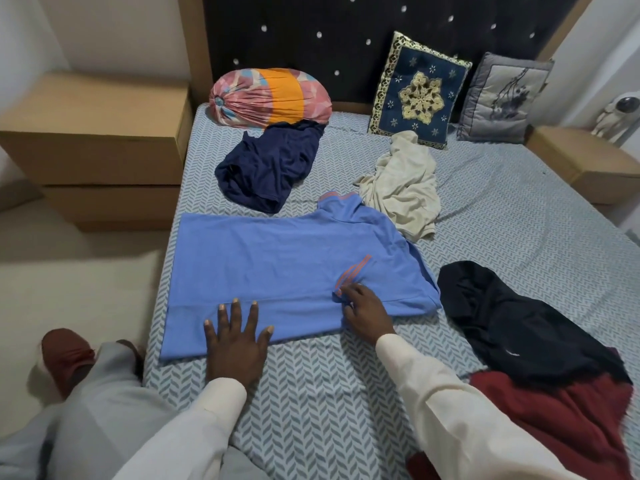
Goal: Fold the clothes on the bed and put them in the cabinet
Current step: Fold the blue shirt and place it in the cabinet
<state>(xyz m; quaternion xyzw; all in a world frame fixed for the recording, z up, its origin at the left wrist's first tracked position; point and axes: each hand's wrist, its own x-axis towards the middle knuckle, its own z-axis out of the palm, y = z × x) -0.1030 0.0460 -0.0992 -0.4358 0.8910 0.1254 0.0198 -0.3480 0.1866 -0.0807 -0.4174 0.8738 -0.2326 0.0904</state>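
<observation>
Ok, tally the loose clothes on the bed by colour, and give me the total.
Light blue shirt: 1
Navy garment: 1
Cream garment: 1
Black garment: 1
Dark red garment: 1
Total: 5

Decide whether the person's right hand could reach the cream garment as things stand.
Probably yes: the cream garment lies just beyond the blue shirt, only flat fabric between; the right hand must first release the shirt it pinches.
</observation>
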